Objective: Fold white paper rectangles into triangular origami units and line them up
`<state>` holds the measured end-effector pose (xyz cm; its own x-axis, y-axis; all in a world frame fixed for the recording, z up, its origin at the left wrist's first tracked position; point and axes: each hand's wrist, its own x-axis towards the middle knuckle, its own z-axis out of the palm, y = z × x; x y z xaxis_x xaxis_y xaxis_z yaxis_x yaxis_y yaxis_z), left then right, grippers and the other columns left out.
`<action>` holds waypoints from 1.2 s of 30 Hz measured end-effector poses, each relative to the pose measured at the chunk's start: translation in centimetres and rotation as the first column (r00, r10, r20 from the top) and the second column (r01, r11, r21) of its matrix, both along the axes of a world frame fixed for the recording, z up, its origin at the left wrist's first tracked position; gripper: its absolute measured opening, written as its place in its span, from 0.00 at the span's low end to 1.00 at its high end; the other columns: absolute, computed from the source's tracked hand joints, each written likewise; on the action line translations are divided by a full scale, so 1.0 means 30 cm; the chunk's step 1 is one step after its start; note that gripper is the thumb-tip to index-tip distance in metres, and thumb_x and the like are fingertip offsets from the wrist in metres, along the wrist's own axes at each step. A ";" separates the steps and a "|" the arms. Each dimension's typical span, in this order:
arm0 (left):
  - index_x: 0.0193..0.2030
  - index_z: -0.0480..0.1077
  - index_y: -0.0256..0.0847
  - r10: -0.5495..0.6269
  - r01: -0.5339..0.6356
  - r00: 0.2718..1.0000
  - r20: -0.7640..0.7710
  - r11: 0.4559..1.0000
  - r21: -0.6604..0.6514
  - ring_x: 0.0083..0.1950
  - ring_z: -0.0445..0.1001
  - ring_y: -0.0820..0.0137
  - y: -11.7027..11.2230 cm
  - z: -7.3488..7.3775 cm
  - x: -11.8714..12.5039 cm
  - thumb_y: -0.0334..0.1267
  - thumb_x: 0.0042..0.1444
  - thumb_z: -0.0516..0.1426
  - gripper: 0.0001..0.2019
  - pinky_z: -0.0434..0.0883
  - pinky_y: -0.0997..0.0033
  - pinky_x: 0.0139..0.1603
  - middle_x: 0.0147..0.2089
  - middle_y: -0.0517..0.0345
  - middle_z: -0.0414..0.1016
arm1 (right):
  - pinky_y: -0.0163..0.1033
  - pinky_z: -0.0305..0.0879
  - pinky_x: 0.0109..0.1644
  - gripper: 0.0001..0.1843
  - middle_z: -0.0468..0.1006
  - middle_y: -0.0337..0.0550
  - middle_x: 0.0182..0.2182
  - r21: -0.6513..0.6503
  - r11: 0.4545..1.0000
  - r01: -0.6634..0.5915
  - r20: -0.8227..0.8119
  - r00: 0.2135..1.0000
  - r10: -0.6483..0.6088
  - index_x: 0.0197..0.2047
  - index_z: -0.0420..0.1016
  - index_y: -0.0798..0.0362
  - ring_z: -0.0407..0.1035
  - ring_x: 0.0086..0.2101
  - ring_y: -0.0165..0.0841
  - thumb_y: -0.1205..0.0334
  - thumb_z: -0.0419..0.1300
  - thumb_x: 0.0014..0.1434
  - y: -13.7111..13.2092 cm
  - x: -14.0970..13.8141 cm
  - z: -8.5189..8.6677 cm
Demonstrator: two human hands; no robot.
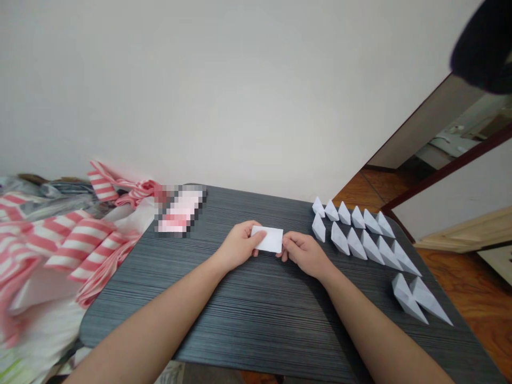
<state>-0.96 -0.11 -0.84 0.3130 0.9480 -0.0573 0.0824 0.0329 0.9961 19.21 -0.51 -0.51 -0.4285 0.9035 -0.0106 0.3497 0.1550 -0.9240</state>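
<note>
A small white rectangle of folded paper [270,239] is held between both hands above the dark table. My left hand [241,244] pinches its left end, thumb on top and fingers underneath. At the right end, the closed fingers of my right hand [301,250] grip its edge near the lower corner. Folded white paper boats [340,238] stand in rows on the table to the right of my right hand. Two more paper boats [408,298] sit closer to me at the right edge.
The dark wood-grain table [256,330] meets a plain pale wall [240,96]. A pixelated flat object [181,210] lies at its far left. Red-and-white striped cloth [76,240] is heaped beyond the left edge. Wooden floor [472,282] and a doorway are at the right.
</note>
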 end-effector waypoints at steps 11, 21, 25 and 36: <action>0.36 0.65 0.35 -0.056 0.065 0.982 0.182 0.997 -0.045 0.19 0.66 0.77 -0.001 0.001 0.012 0.45 0.55 0.54 0.13 0.62 0.79 0.20 0.20 0.60 0.70 | 0.34 0.62 0.29 0.12 0.72 0.37 0.21 -0.009 0.999 0.048 -0.121 0.991 -0.049 0.29 0.65 0.53 0.66 0.22 0.27 0.57 0.52 0.62 -0.003 -0.011 -0.014; 0.35 0.65 0.34 -0.050 0.061 0.982 0.181 0.997 -0.056 0.18 0.64 0.78 0.006 -0.006 0.007 0.43 0.57 0.53 0.12 0.60 0.79 0.19 0.20 0.60 0.68 | 0.37 0.65 0.35 0.09 0.70 0.44 0.40 0.225 0.974 -0.017 -0.079 0.996 0.036 0.43 0.71 0.50 0.68 0.33 0.30 0.67 0.55 0.59 0.002 0.005 -0.018; 0.34 0.65 0.34 -0.086 0.090 0.990 0.113 0.995 -0.031 0.19 0.65 0.77 0.000 -0.002 0.007 0.43 0.57 0.52 0.12 0.61 0.79 0.19 0.20 0.60 0.69 | 0.37 0.65 0.37 0.05 0.70 0.44 0.40 0.268 0.963 0.002 -0.062 0.998 0.015 0.37 0.73 0.52 0.67 0.36 0.32 0.66 0.57 0.58 0.007 0.002 -0.015; 0.38 0.66 0.35 -0.177 0.177 0.984 -0.033 0.984 0.004 0.23 0.70 0.75 -0.022 0.006 0.017 0.46 0.54 0.55 0.14 0.64 0.79 0.21 0.25 0.57 0.72 | 0.35 0.61 0.31 0.07 0.68 0.38 0.25 0.267 0.951 0.155 0.038 0.985 -0.171 0.31 0.68 0.52 0.64 0.27 0.30 0.60 0.55 0.60 0.002 -0.018 -0.013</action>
<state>-0.46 -0.77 -0.68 0.4742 0.8781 -0.0640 0.1184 0.0084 0.9929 18.67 -0.44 -0.90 -0.2811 0.9354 0.2145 0.4441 0.3249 -0.8350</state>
